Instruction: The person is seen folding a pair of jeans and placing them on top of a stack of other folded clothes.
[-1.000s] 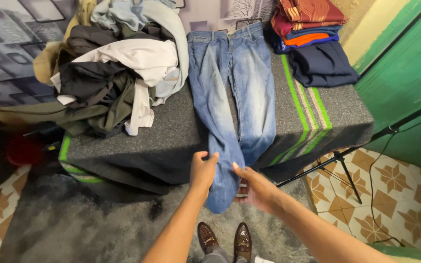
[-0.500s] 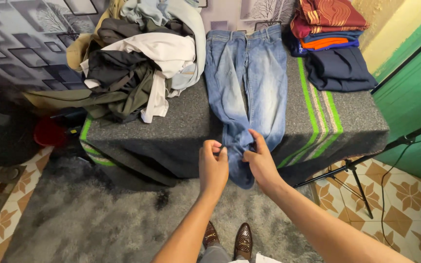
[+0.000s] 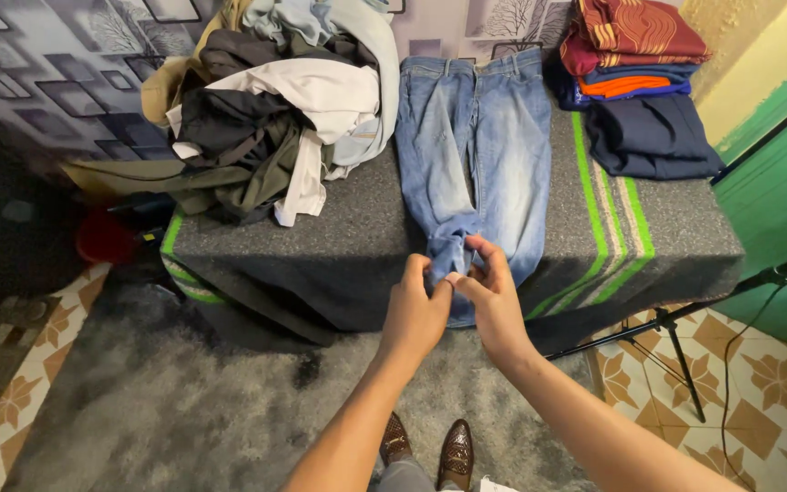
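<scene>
Change: your hands lifted the leg ends of the jeans (image 3: 475, 155) up to the table (image 3: 339, 246) edge.
Left hand (image 3: 416, 310): pinching the jeans.
Right hand (image 3: 494, 301): pinching the jeans too.

Both my arms reach fwd from bottom of frame, bare forearms converging toward center. My left hand (image 3: 414, 310) sits just left of center, fingers curled in a pinch, knuckles up. My right hand (image 3: 494, 296) is right beside it, thumb & fingertips pinched, touching left hand's fingers.
</scene>
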